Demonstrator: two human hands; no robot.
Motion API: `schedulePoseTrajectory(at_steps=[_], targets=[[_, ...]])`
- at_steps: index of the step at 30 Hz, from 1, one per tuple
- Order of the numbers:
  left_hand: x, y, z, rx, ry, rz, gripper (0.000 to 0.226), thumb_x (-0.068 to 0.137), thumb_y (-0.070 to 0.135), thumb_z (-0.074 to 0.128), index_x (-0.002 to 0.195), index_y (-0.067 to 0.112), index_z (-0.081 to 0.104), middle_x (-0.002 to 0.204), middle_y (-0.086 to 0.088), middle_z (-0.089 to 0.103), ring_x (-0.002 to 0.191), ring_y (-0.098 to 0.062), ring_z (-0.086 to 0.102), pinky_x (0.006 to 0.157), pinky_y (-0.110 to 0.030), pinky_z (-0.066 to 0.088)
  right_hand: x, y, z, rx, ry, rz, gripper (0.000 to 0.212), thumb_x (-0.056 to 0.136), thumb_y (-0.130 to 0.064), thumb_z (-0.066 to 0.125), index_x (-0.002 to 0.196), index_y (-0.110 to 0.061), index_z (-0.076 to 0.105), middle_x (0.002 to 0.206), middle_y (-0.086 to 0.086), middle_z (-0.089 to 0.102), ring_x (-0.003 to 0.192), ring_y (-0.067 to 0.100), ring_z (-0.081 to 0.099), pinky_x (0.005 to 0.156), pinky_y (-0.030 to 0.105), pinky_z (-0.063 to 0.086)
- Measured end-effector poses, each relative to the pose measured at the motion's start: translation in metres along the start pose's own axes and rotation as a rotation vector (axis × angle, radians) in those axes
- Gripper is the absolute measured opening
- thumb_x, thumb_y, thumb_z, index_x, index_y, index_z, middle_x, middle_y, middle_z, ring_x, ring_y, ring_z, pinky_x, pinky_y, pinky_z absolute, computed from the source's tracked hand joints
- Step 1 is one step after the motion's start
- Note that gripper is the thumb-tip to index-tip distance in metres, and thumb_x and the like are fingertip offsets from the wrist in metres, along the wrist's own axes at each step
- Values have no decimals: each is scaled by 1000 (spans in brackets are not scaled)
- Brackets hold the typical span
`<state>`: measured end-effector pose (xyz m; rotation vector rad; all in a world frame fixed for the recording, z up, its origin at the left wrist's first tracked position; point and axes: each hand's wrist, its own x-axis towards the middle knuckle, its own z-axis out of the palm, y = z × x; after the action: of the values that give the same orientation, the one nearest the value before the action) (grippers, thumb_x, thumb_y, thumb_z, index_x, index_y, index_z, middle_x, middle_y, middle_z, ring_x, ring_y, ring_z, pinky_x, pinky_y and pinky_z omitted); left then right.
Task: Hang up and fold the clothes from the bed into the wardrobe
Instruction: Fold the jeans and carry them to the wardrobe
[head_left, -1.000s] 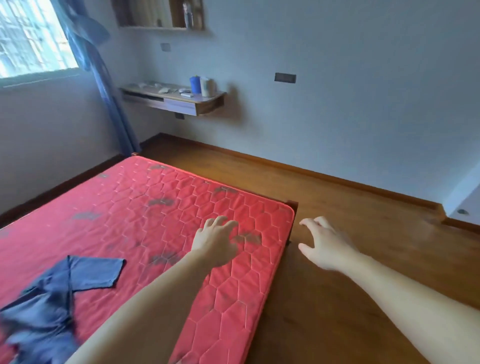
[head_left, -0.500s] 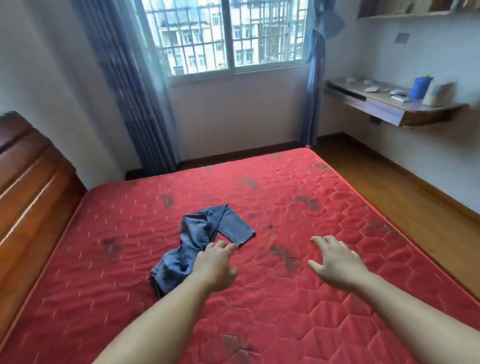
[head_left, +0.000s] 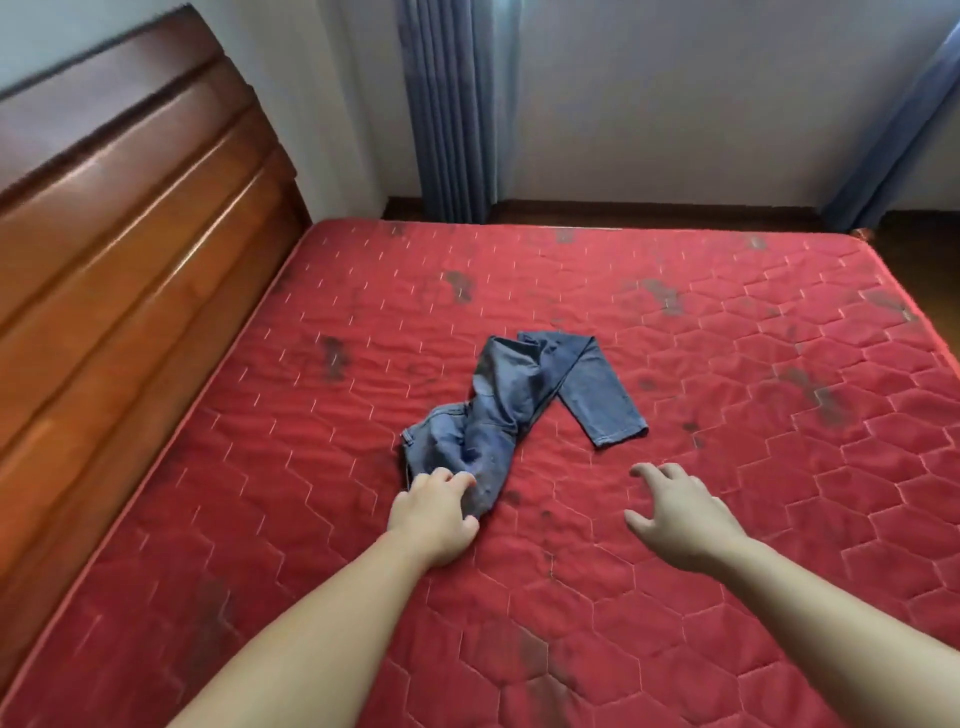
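Crumpled blue denim jeans (head_left: 511, 408) on red quilted mattress (head_left: 727, 597); left hand (head_left: 435, 512) fingers curling onto waist end, grip unconfirmed; right hand (head_left: 678, 514) spread, empty. Best: gather waistband with both, lift clear.

One head view looks forward and down across the bed (head_left: 727, 597), close above both forearms, facing the far wall (head_left: 675, 104).

Bright, even daylight; soft overall blur, wide-angle bending at edges
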<state>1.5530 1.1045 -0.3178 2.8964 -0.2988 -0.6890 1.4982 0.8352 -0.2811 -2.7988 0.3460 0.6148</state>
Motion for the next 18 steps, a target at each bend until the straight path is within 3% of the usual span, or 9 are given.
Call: schedulePoseTrajectory(at_steps=[4,10,15,18], targets=[[27,-30,29,-74,-43,-143,53,87,38,52,138,34,42,137,2,46,126,-23,43,99,-39,42,60,-31,38,27,-97,-91,56,91,-48,52,142,-29,36,141,1,40,125,25,45,100,42,42],[95,-66,88,-400,-75,-401,57,82,33,54,138,28,45,132,-6,54,122,-27,52,101,-41,44,132,-66,113,25,-240,-215,52,89,-43,52,138,-28,39,133,2,44,120,26,49,95,43,45],[159,-89,162,-512,-101,-437,63,82,21,58,143,27,41,138,-9,50,124,-30,51,101,-39,44,190,-94,190,44,-264,-305,47,88,-41,52,130,-23,43,125,4,48,117,30,51,91,43,47],[191,-97,197,-939,-53,-645,65,83,16,63,142,28,40,135,-5,52,113,-28,57,90,-41,50,212,-113,241,156,-293,-392,47,86,-37,54,129,-20,45,125,6,51,116,31,55,91,44,48]])
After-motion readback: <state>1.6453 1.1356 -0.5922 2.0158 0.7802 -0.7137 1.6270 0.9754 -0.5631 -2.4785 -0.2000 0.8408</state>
